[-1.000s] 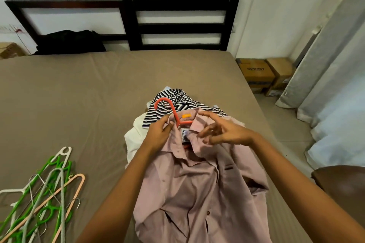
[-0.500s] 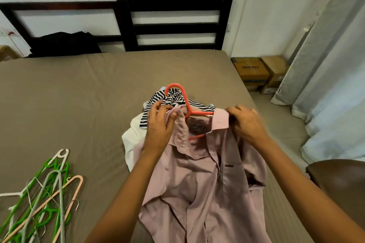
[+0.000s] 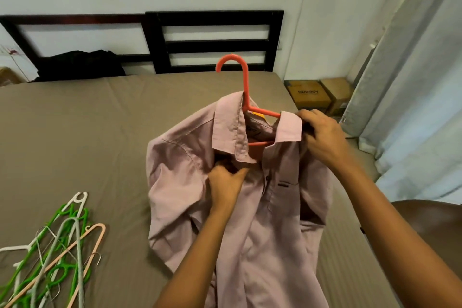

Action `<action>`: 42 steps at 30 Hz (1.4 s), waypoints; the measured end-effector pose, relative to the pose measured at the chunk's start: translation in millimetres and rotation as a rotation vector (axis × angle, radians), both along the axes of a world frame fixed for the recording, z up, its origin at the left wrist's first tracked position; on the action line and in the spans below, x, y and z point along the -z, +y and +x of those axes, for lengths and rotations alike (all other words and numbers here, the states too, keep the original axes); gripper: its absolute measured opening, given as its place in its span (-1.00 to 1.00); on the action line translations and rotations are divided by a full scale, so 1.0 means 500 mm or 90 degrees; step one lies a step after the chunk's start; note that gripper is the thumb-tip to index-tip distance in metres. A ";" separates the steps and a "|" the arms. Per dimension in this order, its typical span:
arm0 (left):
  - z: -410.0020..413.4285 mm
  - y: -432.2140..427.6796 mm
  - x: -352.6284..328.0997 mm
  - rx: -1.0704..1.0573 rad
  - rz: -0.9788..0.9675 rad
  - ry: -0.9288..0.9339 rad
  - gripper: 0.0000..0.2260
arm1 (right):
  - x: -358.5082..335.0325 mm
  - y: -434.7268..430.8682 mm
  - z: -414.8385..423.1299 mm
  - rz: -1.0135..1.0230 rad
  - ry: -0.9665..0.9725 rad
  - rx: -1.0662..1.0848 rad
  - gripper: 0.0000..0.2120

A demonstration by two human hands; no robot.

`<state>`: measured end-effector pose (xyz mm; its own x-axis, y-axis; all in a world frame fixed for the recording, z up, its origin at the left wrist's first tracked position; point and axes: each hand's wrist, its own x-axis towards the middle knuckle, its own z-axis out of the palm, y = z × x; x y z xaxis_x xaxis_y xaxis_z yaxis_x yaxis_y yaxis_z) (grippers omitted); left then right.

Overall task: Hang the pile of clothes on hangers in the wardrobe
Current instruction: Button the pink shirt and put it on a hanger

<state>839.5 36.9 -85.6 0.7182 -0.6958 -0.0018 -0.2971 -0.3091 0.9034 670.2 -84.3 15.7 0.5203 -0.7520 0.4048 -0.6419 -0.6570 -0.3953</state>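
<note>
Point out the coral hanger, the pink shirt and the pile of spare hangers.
coral hanger [image 3: 246, 85]: head view, on the straight stem below its hook.
pink shirt [image 3: 275, 232]: head view, on its front panel.
spare hangers [image 3: 53, 250]: head view, on the middle of the tangle.

Pink shirt [image 3: 262, 207]; coral hanger [image 3: 246, 87]; brown bedsheet [image 3: 87, 132]; green hangers [image 3: 57, 245].

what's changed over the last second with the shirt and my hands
The pink shirt, on the red hanger, rose off the bed, with the hook now upright. The left hand dropped from the collar to grip the shirt front beneath it; the right hand took hold at the right collar end. The loose hangers and black garment stayed put.
</note>
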 end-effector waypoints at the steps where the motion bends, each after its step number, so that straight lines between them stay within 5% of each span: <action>1: 0.000 0.001 0.000 -0.001 -0.008 0.002 -0.62 | 0.001 0.007 0.000 0.013 0.019 0.002 -0.76; 5: -0.012 0.038 -0.010 -0.051 -0.039 -0.008 -0.67 | -0.002 0.038 -0.002 0.073 0.113 -0.026 -0.77; 8: -0.024 0.098 0.004 -0.074 -0.128 0.036 -0.73 | -0.048 0.059 -0.021 0.267 0.106 -0.201 -0.78; 12: -0.047 0.163 0.034 -0.082 -0.272 0.052 -0.49 | -0.114 0.066 -0.034 0.417 0.053 -0.327 -0.76; 16: -0.033 0.113 0.008 -0.074 -0.233 -0.075 -0.55 | -0.075 0.005 0.009 0.357 0.031 -0.205 -0.82; 19: -0.011 0.051 0.048 0.034 -0.065 0.023 -0.40 | 0.019 -0.047 0.050 0.367 0.076 -0.178 -0.85; 23: -0.004 -0.008 0.114 0.100 0.021 0.117 -0.80 | 0.164 -0.095 0.084 0.414 0.110 -0.164 -0.76; 26: 0.011 -0.042 0.151 0.054 0.020 0.175 -0.84 | 0.248 -0.137 0.097 0.396 0.114 -0.079 -0.78; 31: 0.033 -0.071 0.170 -0.005 -0.101 0.354 -0.98 | 0.296 -0.132 0.133 0.143 0.150 0.140 -0.74; 34: 0.038 -0.077 0.180 0.093 -0.068 0.319 -0.91 | 0.328 -0.057 0.131 0.045 -0.021 0.184 -0.76; 37: 0.042 -0.082 0.200 0.146 -0.005 0.193 -0.79 | 0.383 0.027 0.124 0.175 -0.170 0.108 -0.88; 42: 0.019 -0.094 0.210 0.164 0.047 0.115 -0.77 | 0.437 0.074 0.143 0.308 -0.088 0.141 -0.78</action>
